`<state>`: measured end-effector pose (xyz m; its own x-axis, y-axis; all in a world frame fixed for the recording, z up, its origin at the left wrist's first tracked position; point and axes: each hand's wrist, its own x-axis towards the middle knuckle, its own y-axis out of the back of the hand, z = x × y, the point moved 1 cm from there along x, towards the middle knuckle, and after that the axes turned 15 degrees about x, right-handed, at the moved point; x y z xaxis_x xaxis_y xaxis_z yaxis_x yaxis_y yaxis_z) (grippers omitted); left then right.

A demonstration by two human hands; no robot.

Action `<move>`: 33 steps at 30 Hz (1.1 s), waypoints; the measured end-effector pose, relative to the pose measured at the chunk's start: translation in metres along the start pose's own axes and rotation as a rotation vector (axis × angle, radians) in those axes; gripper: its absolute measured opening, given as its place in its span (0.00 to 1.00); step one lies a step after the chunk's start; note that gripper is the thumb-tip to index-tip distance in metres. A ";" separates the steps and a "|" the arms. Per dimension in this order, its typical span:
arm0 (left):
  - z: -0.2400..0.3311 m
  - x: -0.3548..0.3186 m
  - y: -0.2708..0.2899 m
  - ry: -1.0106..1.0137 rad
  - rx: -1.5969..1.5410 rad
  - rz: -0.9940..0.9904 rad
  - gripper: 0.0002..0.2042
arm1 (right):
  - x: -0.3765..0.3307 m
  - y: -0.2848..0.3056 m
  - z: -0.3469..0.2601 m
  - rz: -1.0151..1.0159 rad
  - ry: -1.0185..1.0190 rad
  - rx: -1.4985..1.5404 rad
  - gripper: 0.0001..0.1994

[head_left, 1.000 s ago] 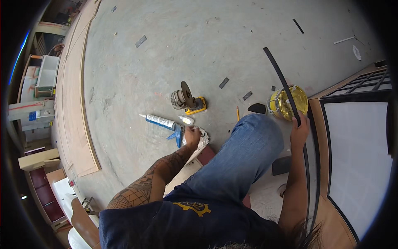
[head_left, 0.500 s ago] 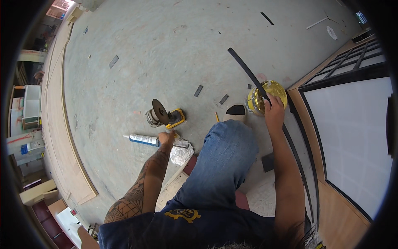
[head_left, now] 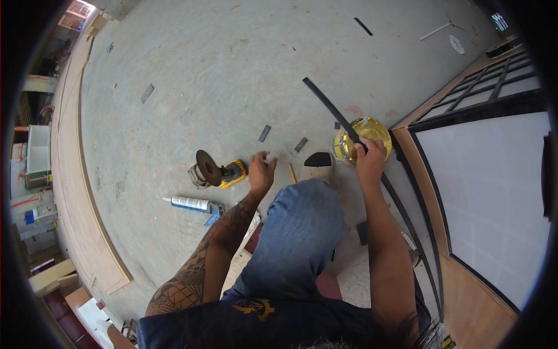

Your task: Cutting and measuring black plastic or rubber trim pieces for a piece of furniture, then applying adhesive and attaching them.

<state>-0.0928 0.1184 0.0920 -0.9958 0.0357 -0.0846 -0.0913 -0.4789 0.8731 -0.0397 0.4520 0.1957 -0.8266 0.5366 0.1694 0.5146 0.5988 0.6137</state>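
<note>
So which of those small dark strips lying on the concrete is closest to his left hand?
The short dark strip just beyond the left hand, left of its twin. The others lie far off.

Head-worn fisheye, looking down, concrete floor (head_left: 192, 70)

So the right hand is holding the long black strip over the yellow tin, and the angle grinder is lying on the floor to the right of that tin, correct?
Not quite. The right hand does hold the long black strip over the yellow tin, but the angle grinder lies on the floor to the left of that tin, beyond the left hand. The head view shows it.
</note>
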 end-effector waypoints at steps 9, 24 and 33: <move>0.107 0.076 -0.071 -0.218 -0.134 -0.113 0.18 | -0.004 -0.006 0.005 0.054 0.058 0.065 0.16; 0.125 0.100 -0.098 -0.265 -0.016 -0.242 0.19 | -0.006 -0.006 0.011 0.024 0.014 0.138 0.15; 0.088 0.115 -0.083 -0.092 0.064 -0.029 0.20 | -0.004 -0.006 0.011 -0.004 -0.007 0.124 0.14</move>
<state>-0.2008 0.2394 0.0524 -0.9891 0.1303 -0.0680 -0.1171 -0.4195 0.9002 -0.0366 0.4527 0.1833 -0.8270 0.5385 0.1614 0.5362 0.6692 0.5145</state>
